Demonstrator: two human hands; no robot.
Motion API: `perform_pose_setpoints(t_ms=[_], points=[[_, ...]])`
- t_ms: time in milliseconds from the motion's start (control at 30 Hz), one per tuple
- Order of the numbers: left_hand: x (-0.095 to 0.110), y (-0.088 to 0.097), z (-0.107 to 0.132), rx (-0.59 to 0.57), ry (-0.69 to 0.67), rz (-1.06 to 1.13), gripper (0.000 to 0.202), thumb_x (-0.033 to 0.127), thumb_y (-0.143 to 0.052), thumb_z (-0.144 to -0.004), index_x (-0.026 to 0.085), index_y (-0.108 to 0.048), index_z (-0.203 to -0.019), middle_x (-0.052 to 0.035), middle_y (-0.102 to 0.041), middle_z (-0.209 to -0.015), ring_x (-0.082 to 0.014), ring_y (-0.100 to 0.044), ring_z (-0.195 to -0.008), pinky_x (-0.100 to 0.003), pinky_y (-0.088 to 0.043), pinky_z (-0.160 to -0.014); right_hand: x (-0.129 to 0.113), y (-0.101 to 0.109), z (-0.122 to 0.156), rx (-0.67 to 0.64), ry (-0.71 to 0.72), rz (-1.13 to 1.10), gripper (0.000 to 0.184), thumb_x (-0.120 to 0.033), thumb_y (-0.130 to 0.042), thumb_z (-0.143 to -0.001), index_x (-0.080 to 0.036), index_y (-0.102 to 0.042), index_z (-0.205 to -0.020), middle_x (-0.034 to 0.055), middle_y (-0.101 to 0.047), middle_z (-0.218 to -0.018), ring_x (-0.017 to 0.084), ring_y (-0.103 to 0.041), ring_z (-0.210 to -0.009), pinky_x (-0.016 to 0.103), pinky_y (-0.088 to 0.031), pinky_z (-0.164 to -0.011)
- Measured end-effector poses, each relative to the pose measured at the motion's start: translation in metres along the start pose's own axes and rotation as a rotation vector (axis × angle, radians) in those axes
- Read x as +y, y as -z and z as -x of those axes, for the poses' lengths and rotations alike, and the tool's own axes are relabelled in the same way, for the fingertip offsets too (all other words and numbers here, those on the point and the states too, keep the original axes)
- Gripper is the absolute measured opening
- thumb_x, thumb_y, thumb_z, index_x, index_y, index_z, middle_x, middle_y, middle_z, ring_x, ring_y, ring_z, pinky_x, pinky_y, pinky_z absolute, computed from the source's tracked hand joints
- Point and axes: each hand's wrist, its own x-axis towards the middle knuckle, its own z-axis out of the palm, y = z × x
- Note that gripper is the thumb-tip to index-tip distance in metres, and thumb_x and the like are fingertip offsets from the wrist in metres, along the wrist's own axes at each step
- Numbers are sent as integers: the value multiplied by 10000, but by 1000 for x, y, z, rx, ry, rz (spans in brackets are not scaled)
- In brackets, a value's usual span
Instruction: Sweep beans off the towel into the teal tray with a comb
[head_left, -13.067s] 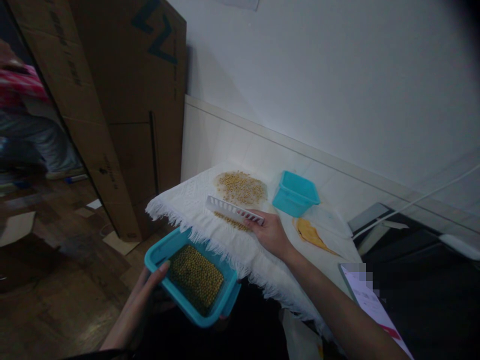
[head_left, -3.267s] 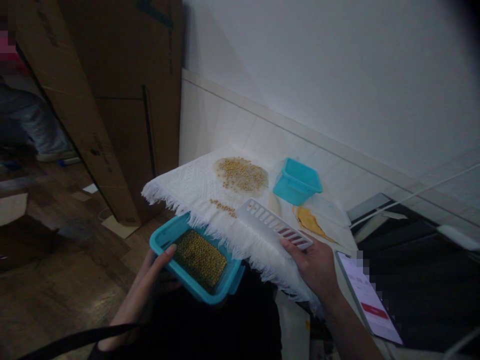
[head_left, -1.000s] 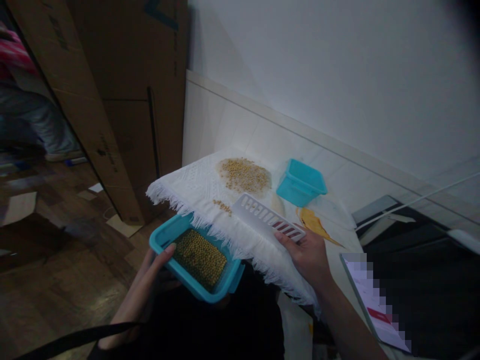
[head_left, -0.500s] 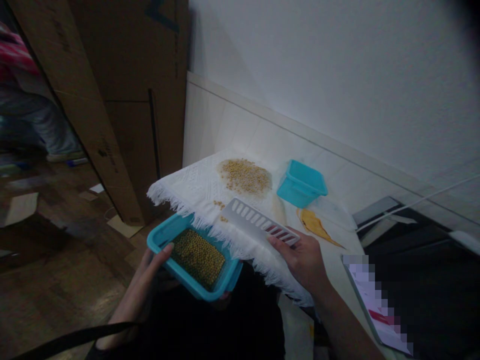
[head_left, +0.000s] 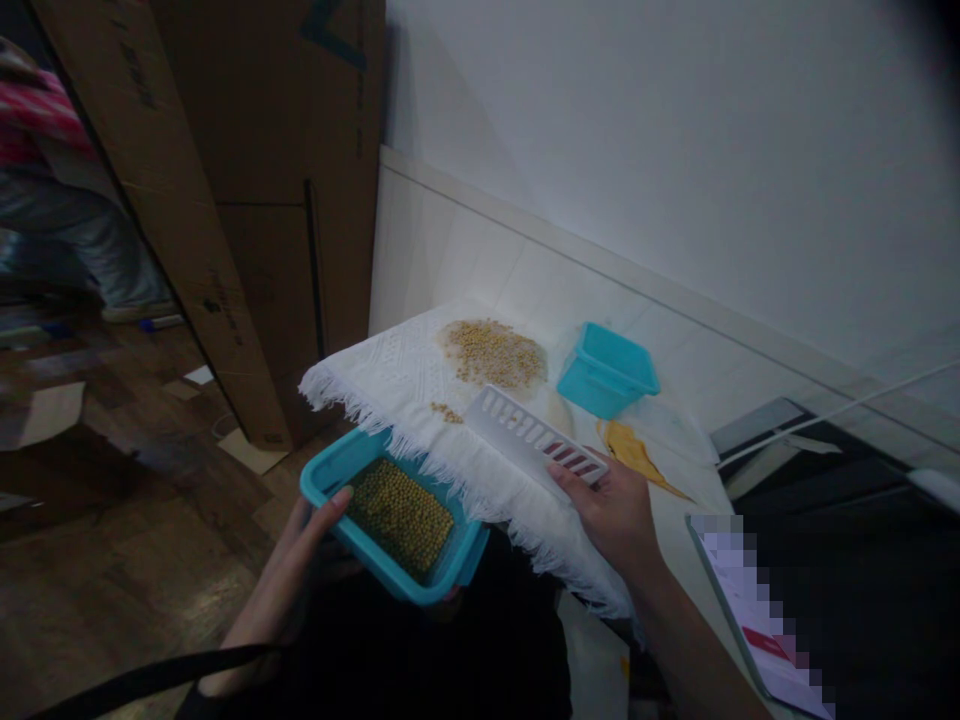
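My left hand (head_left: 319,527) grips the side of a blue plastic container (head_left: 321,472), thumb over the rim. Yellow soybeans (head_left: 405,515) cover its bottom, and it sits tilted below the table's fringed edge. In my right hand (head_left: 619,512) is a white slotted plastic piece (head_left: 517,437), pinched at its near end and held low over the white cloth (head_left: 375,365). A few loose beans (head_left: 447,412) lie by the piece's far end. Beyond it spreads a larger pile of soybeans (head_left: 496,352) on the cloth.
A second blue container (head_left: 611,375) stands at the back right near the wall, beside a yellow-brown crumpled piece (head_left: 634,455). Tall cardboard (head_left: 262,270) rises at the left. Further left, a person in a pink top (head_left: 45,115) is partly visible.
The white slotted piece has shifted slightly up and right relative to the cloth. The loose beans near its end sit closer together. My left hand still holds the container in about the same place.
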Motion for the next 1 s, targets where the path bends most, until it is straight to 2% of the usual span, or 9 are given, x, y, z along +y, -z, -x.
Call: perform_pose_setpoints(t_ms=[167,333,567,833,1000], points=[[-1,-1,-1,15,-16,-12,685,651,-834,-799,339,-652,-1381,-95,-749,-1107,-321,-803,-854,-487,-708,-732,-2,0,4,6,1,-31,276,-385,-708,-951,-201,-885,-1057,75,-878,-917,285,-832,-795,321,-636,-651],[-2,1,-5,11,1,-18,804,691,-834,-766,354,-601,-1458,-116,-754,-1231,-323,-810,-842,-487,-703,-721,2,1,-5,-73,20,2,267,-385,-727,-933,-203,-891,-1039,63,-873,-864,286,-830,-753,309,-631,-607],[-3,8,-12,20,-34,-41,848,728,-860,-712,335,-641,-1431,-104,-771,-1089,-348,-816,-857,-472,-700,-722,-1,-5,-14,-122,9,-30,281,-384,-725,-936,-203,-890,-1074,59,-880,-912,291,-835,-788,319,-644,-651],[1,4,-5,31,-53,-48,862,744,-848,-716,362,-623,-1456,-111,-750,-1221,-354,-809,-909,-496,-708,-749,-12,-19,-11,-44,2,-98,261,-383,-718,-939,-198,-879,-1028,74,-881,-942,296,-837,-861,324,-649,-714],[2,4,-7,13,-35,-19,889,727,-858,-712,349,-599,-1474,-121,-741,-1254,-368,-804,-963,-495,-708,-785,-24,-17,0,-116,11,-101,244,-378,-716,-947,-213,-885,-1009,56,-879,-927,277,-835,-817,297,-635,-668]])
